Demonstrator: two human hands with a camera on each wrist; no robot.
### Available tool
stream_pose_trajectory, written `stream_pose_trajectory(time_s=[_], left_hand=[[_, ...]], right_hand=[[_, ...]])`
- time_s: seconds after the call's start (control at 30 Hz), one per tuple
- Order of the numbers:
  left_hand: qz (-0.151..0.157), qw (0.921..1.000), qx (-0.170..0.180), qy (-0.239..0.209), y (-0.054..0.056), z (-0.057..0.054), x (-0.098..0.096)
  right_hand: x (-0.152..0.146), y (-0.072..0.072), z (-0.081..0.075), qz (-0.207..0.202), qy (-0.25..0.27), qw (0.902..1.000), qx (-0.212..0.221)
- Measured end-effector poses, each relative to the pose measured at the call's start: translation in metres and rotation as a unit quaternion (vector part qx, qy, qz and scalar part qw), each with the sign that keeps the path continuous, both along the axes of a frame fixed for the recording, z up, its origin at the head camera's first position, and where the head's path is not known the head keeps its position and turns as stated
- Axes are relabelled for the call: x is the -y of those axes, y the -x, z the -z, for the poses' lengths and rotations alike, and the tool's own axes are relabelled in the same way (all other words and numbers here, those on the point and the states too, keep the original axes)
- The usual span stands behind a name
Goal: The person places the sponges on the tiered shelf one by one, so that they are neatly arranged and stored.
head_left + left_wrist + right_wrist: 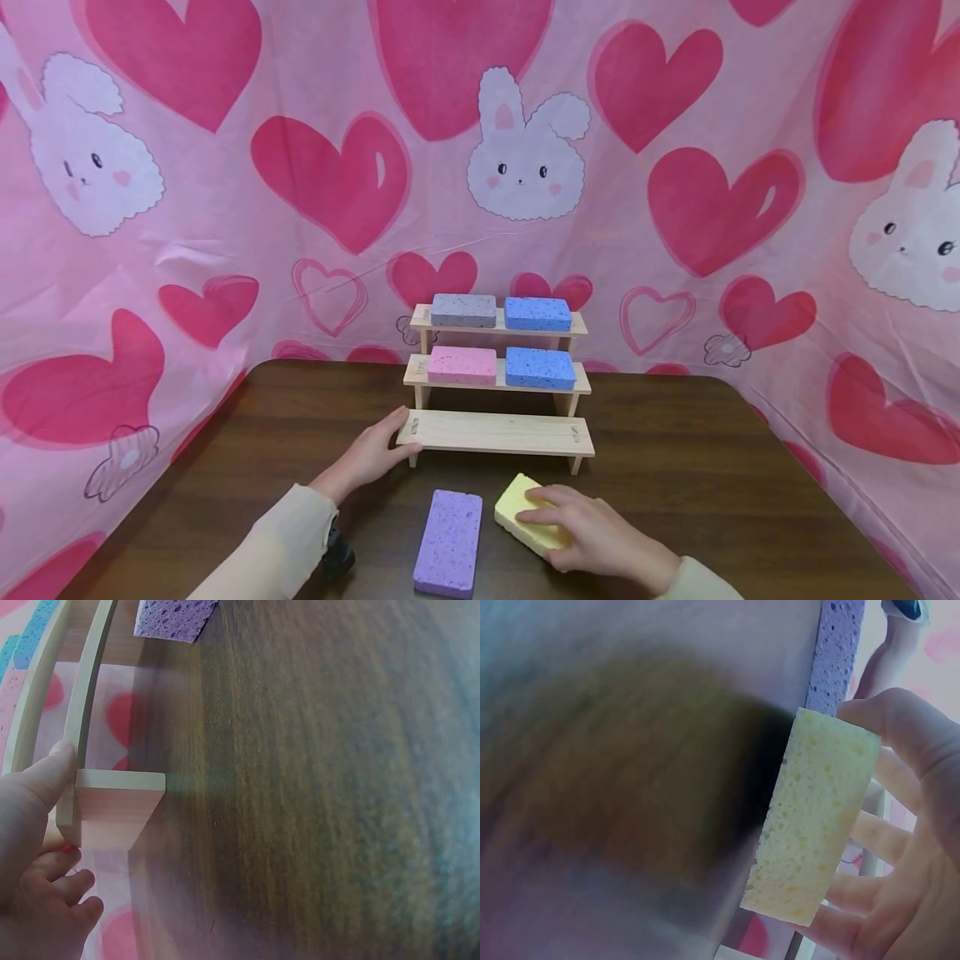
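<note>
My left hand [372, 454] pinches the left end of the lowest step of a three-step wooden display stand [495, 432]. In the left wrist view its thumb [54, 769] lies on the board's edge, with the other fingers curled at the end. To the right, my right hand [600, 531] grips a yellow sponge [516, 510] in front of the stand. The right wrist view has the sponge [814, 817] between the thumb and the spread fingers. Between the two hands, a purple sponge [448, 542] lies lengthwise on the table.
On the top step sit a grey sponge [463, 311] and a blue sponge [537, 314]. The middle step bears a pink sponge [462, 366] and another blue sponge [540, 368]. A pink curtain [315, 75] with hearts and rabbits surrounds the dark wooden table [675, 450].
</note>
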State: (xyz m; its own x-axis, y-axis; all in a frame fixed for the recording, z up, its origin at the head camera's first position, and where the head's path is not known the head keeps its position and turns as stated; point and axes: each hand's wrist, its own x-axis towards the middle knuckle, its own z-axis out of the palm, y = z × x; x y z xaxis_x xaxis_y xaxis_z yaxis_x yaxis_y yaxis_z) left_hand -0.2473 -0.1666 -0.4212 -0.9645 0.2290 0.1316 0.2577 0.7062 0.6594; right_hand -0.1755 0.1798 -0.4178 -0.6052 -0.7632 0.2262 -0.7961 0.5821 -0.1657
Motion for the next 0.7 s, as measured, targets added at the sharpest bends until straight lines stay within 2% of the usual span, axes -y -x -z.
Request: stream_pose_trajectory(time_s=[0.33, 0.6, 0.7], left_hand=[[0.004, 0.9999, -0.009, 0.007, 0.002, 0.001, 0.0], [0.006, 0.9999, -0.01, 0.005, 0.002, 0.001, 0.0], [0.006, 1.0, -0.006, 0.003, 0.002, 0.001, 0.0]], right_hand=[[-0.004, 0.006, -0.013, -0.047, 0.046, 0.9973, -0.033], [-0.005, 0.012, -0.025, -0.064, 0.052, 0.9961, -0.032], [-0.004, 0.016, -0.031, -0.059, 0.051, 0.9967, -0.02]])
